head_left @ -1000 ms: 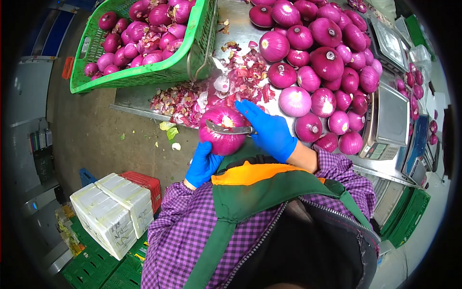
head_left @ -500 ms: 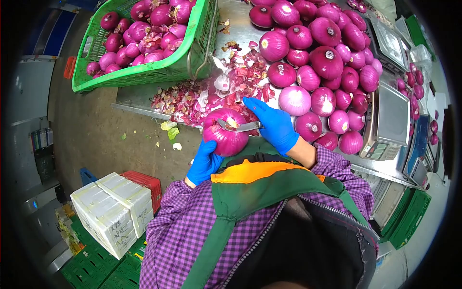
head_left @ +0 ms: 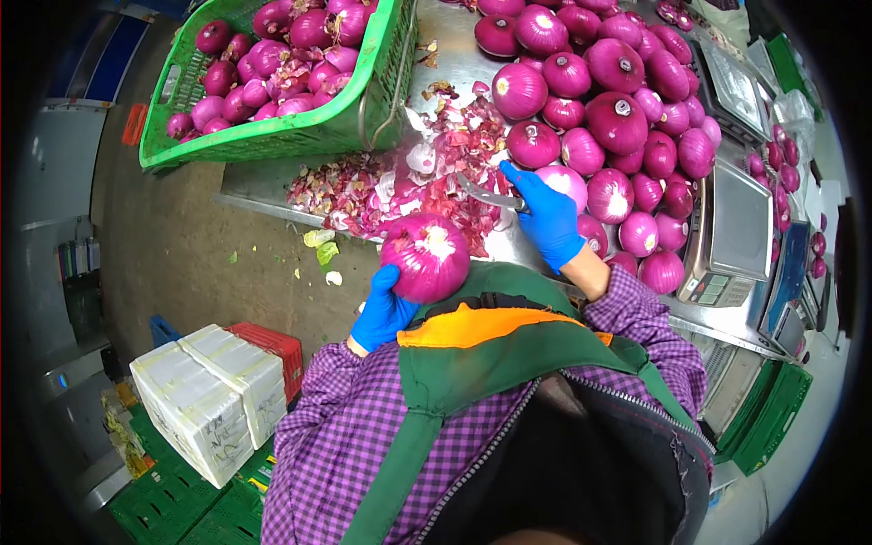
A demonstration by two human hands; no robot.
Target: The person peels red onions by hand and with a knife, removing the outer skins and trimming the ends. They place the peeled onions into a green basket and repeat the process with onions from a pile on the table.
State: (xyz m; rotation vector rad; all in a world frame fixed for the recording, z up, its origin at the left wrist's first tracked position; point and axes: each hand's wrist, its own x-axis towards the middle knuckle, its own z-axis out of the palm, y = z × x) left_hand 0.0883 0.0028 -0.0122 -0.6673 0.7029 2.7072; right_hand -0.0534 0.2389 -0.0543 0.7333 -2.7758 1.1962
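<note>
A large red onion (head_left: 423,263) rests in my left hand (head_left: 383,313), which wears a blue glove and is closed around its lower left side. The onion's pale cut end faces up. In my right hand (head_left: 550,218), also blue-gloved, is a knife (head_left: 490,196) with a short curved blade pointing left, apart from the onion. Below the blade lies a heap of onion skins (head_left: 445,163) on the metal table (head_left: 272,188). Just right of my right hand begins a big pile of peeled red onions (head_left: 619,123).
A green basket (head_left: 371,95) of red onions stands at the table's left. Weighing scales (head_left: 738,227) line the right side. On the floor at lower left are a white foam box (head_left: 204,391), a red crate (head_left: 272,345) and green crates (head_left: 163,500).
My right hand has moved right with the knife, drawing the blade away from the onion's top. The onion in my left hand has dropped slightly and its cut end looks paler.
</note>
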